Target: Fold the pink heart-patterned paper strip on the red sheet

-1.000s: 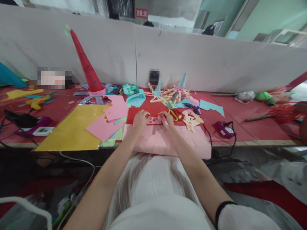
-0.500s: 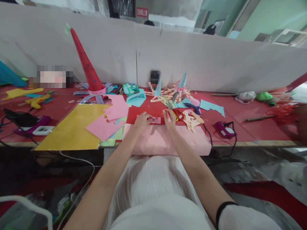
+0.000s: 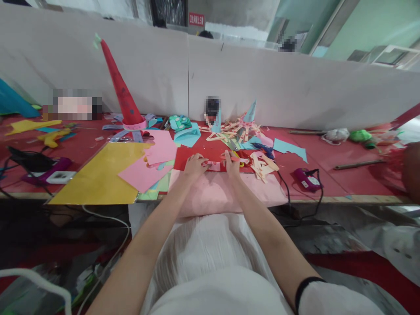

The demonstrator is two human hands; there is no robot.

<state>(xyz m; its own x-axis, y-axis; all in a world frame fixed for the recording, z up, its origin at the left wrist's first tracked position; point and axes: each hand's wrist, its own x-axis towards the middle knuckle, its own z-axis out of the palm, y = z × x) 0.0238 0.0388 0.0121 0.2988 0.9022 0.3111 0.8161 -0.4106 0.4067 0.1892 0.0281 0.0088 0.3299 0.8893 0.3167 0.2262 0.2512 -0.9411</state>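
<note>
A small pink strip (image 3: 215, 166) with darker marks lies on a red sheet (image 3: 183, 157) in front of me. My left hand (image 3: 195, 166) rests at the strip's left end, fingers bent and pressing it down. Just right of the strip, my right hand (image 3: 231, 164) is closed around a slim pale-pink marker (image 3: 243, 161), which points away to the right. Its tip cannot be made out. Yellow-handled scissors (image 3: 242, 165) lie partly hidden beside that hand. Below both wrists, a pink sheet (image 3: 226, 192) hangs over the table edge.
Pink cut sheets (image 3: 144, 173) and a yellow sheet (image 3: 101, 175) lie to the left. A tall red cone (image 3: 120, 87) stands behind them. Cream strips (image 3: 262, 165) and a corded purple box (image 3: 307, 179) are on the right. A white partition (image 3: 157, 74) closes off the back.
The marker in my right hand has swung from pointing down toward me to pointing right. My left hand stays on the strip, with only a slight shift.
</note>
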